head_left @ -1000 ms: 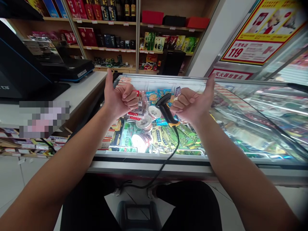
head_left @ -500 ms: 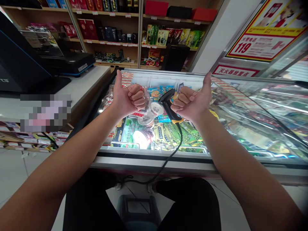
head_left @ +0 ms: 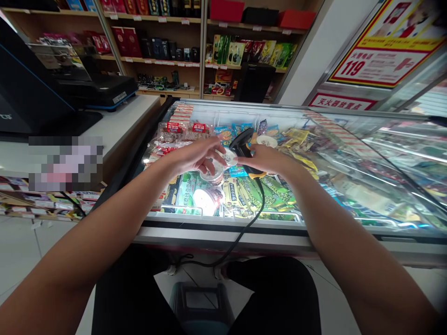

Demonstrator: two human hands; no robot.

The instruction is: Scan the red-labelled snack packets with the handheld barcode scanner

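My left hand (head_left: 195,158) hovers palm down over the glass lid of a chest freezer (head_left: 223,229), fingers spread and loosely curled, holding nothing. Its fingertips are close to a black barcode scanner (head_left: 243,141) with a yellow band that lies on the lid. My right hand (head_left: 267,160) comes in from the right, palm down with fingers stretched toward the scanner's handle and resting on or just over it. The scanner's black cable (head_left: 246,228) runs off the front edge to the floor. Under the glass lie round ice-cream tubs (head_left: 209,176) and green wrapped bars (head_left: 254,195).
A white counter (head_left: 122,125) on the left carries a black till screen (head_left: 28,97) and a black machine (head_left: 98,90). Wooden shelves (head_left: 195,46) of boxed goods stand behind. A yellow and red poster (head_left: 380,42) hangs at right. A dark stool (head_left: 200,307) is between my knees.
Both hands were raised as thumbs-up fists. They have dropped toward the lid and opened, with the fingers now reaching to the scanner from either side.
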